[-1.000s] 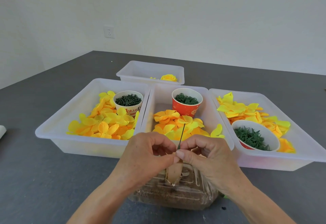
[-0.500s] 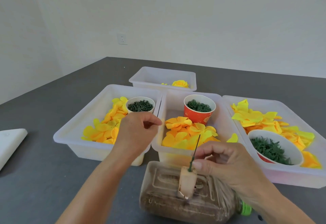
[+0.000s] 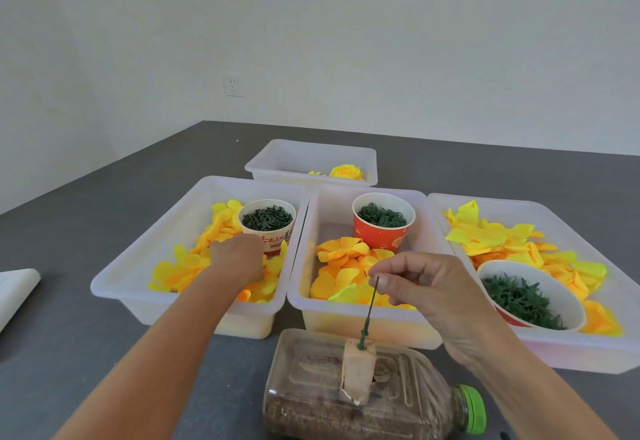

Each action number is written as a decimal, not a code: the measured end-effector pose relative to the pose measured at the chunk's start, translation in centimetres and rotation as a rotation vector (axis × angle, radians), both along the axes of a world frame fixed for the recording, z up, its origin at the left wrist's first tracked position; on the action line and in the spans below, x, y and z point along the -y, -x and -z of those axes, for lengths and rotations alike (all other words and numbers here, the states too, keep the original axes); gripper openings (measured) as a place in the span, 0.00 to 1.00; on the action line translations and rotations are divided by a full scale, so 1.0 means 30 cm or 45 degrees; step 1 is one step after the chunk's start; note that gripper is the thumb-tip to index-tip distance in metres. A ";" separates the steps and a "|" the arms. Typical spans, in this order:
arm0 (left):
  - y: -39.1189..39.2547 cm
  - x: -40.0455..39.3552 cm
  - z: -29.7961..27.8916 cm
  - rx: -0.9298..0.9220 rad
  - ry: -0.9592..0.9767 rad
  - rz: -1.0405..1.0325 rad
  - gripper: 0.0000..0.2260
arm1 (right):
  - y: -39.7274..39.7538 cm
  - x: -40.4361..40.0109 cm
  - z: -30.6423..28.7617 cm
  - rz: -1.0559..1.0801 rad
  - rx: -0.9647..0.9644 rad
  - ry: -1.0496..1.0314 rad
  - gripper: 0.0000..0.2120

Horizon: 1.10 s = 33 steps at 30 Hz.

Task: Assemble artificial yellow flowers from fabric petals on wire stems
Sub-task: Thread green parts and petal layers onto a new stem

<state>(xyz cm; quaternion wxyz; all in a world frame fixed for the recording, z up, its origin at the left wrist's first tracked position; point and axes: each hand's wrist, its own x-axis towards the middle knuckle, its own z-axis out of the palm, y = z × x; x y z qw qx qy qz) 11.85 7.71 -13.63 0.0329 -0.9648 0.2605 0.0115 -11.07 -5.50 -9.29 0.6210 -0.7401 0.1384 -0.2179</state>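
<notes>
A thin dark green wire stem point(image 3: 371, 301) is seen standing nearly upright, its lower end planted in a pale block point(image 3: 358, 372) fixed on top of a clear plastic bottle with a green cap point(image 3: 377, 401), which lies on its side at the near edge of the dark grey tabletop point(image 3: 86, 353). The upper tip of the stem is pinched between thumb and forefinger of the right hand point(image 3: 426, 287), the other fingers being loosely curled. The left hand point(image 3: 239, 259) is lowered, knuckles up, into the left translucent white plastic bin point(image 3: 138, 266), onto the heap of yellow and orange fabric petals point(image 3: 187, 266); its fingertips are hidden, so it cannot be told whether a petal is held. A white paper cup of dark green pieces point(image 3: 267, 221) is noted at the far right corner of that bin, just beyond the left hand. The middle bin point(image 3: 304, 266) holds orange and yellow petals point(image 3: 343, 259) and a red paper cup of green rings point(image 3: 382, 221). The right bin point(image 3: 616, 318) holds yellow petals point(image 3: 485, 235) and a white bowl of green leaf pieces point(image 3: 523, 297). A smaller bin point(image 3: 294, 159) behind the three, toward the far edge, contains a finished yellow flower point(image 3: 346, 172). A white object point(image 3: 17, 287) is recorded at the left edge.
</notes>
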 end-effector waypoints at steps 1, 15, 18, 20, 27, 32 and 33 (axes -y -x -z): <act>-0.007 0.000 0.002 -0.014 0.044 -0.018 0.12 | -0.001 0.001 0.000 -0.004 -0.001 -0.004 0.09; -0.044 -0.079 -0.153 -0.132 1.254 -0.243 0.08 | -0.030 0.027 0.036 0.011 -0.079 -0.051 0.05; -0.025 -0.086 -0.193 -0.477 1.639 -0.300 0.08 | -0.044 0.036 0.040 0.017 -0.107 -0.063 0.04; -0.008 -0.083 -0.210 -0.698 1.849 -0.322 0.04 | -0.052 0.043 0.041 0.023 -0.116 -0.053 0.05; 0.010 -0.048 -0.216 -0.833 2.108 -0.345 0.03 | -0.094 0.066 0.021 0.029 -0.086 -0.009 0.05; 0.016 -0.027 -0.190 -0.565 2.058 -0.353 0.08 | -0.149 0.064 0.005 0.012 -0.086 0.023 0.06; 0.015 -0.031 -0.188 -0.446 2.002 -0.374 0.08 | -0.160 0.060 0.003 0.000 -0.093 0.032 0.06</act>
